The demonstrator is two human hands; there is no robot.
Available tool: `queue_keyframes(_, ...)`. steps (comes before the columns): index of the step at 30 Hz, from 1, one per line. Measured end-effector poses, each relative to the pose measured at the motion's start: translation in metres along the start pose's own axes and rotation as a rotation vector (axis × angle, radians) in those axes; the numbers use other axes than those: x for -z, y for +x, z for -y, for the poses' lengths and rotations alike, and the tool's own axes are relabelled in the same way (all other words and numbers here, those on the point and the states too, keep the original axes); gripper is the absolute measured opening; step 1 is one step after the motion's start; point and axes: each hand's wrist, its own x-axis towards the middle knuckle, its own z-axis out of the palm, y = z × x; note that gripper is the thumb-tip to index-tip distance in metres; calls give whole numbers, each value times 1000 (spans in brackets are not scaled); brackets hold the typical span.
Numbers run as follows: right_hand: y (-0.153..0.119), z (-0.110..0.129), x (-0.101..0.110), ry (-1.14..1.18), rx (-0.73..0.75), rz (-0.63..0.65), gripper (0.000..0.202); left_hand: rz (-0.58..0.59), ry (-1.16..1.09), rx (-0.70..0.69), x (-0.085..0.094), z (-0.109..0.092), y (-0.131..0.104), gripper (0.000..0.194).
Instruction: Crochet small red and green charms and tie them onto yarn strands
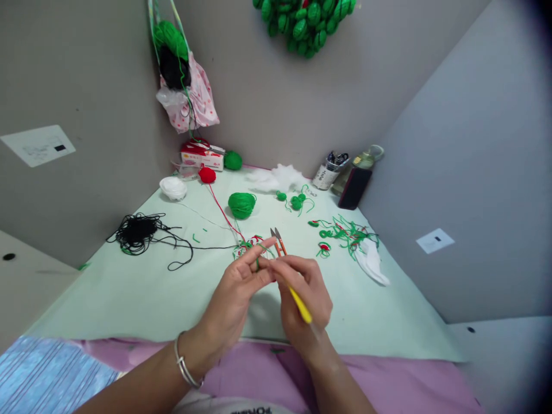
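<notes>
My right hand [304,290] is closed round a crochet hook with a yellow handle [301,305]. The hook's tip is hidden at the fingers. Beside it, my left hand [241,287] pinches with thumb and fingertips, its index finger stretched forward. Green yarn [257,263] passes round the fingers of that hand. A speck of red shows at the pinch, but the piece held there is mostly covered. Just beyond the fingertips lie orange-handled thread snips [279,241], blades pointing away. A tangle of red, green and white yarn [246,246] rests behind my left hand.
A green yarn ball [242,205], red ball [207,175], white ball [173,188] and black yarn heap [136,232] sit left and centre. Green scraps [345,233], white stuffing [278,178], a pen cup [326,172] and a phone [355,188] lie right and back.
</notes>
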Motion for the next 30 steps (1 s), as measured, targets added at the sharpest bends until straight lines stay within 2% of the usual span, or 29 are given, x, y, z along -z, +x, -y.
queue_keyframes(2,-2,-2,0,-26,22,-51,29,39,-53,93,2,1,1,41)
queue_keyframes(3,-2,-2,1,32,-34,-85,26,39,-61,116,4,0,2,37)
queue_keyframes(6,3,-3,5,299,-250,-146,20,-7,-14,56,7,-5,1,37)
queue_keyframes(9,7,-2,4,377,-292,-61,17,16,60,2,4,-9,-3,46)
queue_keyframes(13,4,0,-1,224,-225,14,19,28,128,-13,0,-7,-6,43)
queue_keyframes(16,-3,0,-2,19,-37,32,30,14,95,-14,1,-2,-3,41)
queue_keyframes(19,-6,-1,1,-149,135,60,40,70,3,59,6,1,1,40)
queue_keyframes(20,-6,-2,3,-136,123,57,39,90,-16,91,7,1,2,38)
queue_keyframes(22,-3,-2,7,-3,-9,18,30,102,-13,127,10,-1,3,35)
queue_keyframes(26,3,-1,11,346,-291,-109,19,22,126,-7,9,-5,1,43)
queue_keyframes(28,3,1,9,423,-332,-85,19,4,168,-82,6,-4,-1,50)
queue_keyframes(30,2,2,4,393,-292,-45,19,9,164,-106,3,0,-3,55)
